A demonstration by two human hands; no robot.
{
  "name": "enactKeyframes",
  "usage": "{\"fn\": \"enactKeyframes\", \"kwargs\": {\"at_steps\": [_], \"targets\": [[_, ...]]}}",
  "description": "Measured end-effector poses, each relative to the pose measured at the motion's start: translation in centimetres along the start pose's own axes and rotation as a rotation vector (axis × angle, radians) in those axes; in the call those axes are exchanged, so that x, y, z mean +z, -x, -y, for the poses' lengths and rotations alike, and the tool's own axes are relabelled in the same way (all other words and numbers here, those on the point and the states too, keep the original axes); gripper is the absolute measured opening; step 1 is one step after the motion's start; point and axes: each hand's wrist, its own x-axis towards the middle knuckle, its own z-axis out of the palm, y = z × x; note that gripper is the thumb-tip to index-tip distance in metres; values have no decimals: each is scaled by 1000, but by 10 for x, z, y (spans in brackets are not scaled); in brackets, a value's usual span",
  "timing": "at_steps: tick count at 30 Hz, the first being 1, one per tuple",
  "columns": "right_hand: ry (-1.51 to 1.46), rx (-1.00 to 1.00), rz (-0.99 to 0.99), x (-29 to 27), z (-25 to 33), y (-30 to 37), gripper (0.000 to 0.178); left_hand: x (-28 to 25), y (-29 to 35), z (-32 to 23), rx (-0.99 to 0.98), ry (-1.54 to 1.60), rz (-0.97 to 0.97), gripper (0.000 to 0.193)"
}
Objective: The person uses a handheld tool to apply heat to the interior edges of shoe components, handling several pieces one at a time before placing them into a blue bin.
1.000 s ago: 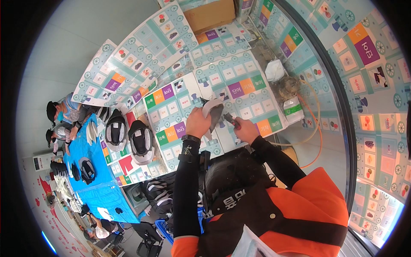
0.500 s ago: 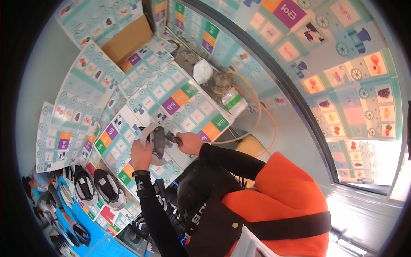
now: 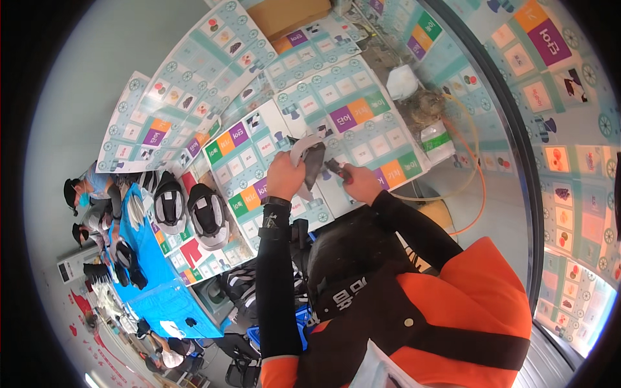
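Note:
My left hand [image 3: 283, 178] grips a grey and black shoe upper [image 3: 314, 167], its fingers wrapped round the light grey edge. The upper is held tilted above the table [image 3: 323, 207], which is covered with printed teal sheets. Just to its right, my right hand [image 3: 363, 185] closes round a small dark tool [image 3: 335, 168]. The tool's end points toward the upper, with a small gap between them. What kind of tool it is I cannot make out.
Two more grey and black shoe uppers [image 3: 208, 216] stand on the table at left. Beyond lies a blue-covered table [image 3: 165, 301] with people at work [image 3: 97, 194]. A white mask-like piece [image 3: 402, 83], an orange hose [image 3: 482, 187] and a cardboard box [image 3: 284, 14] are farther off.
The view has turned, so the table and my hands appear farther right and higher, and more of the blue-covered table shows. Both hands keep their holds on the upper and the tool.

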Motion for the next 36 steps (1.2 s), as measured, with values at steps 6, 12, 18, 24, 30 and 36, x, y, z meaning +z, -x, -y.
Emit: {"fn": "enactKeyframes", "kwargs": {"at_steps": [6,12,18,24,30,36], "targets": [[18,35,7,0,14,-2,21,-11,4,4,-49,-17,13,28],[54,47,81,4,13,-1,21,-7,0,9,-17,7,3,29],[13,40,103,7,12,-1,21,-7,1,8,-21,14,5,29],[-30,30,-30,9,7,-1,24,-10,3,3,-57,12,13,28],[41,63,59,8,9,0,25,-8,4,7,-24,22,-2,28],[-12,73,106,6,10,0,21,-5,2,8,-21,25,-1,27]]}}
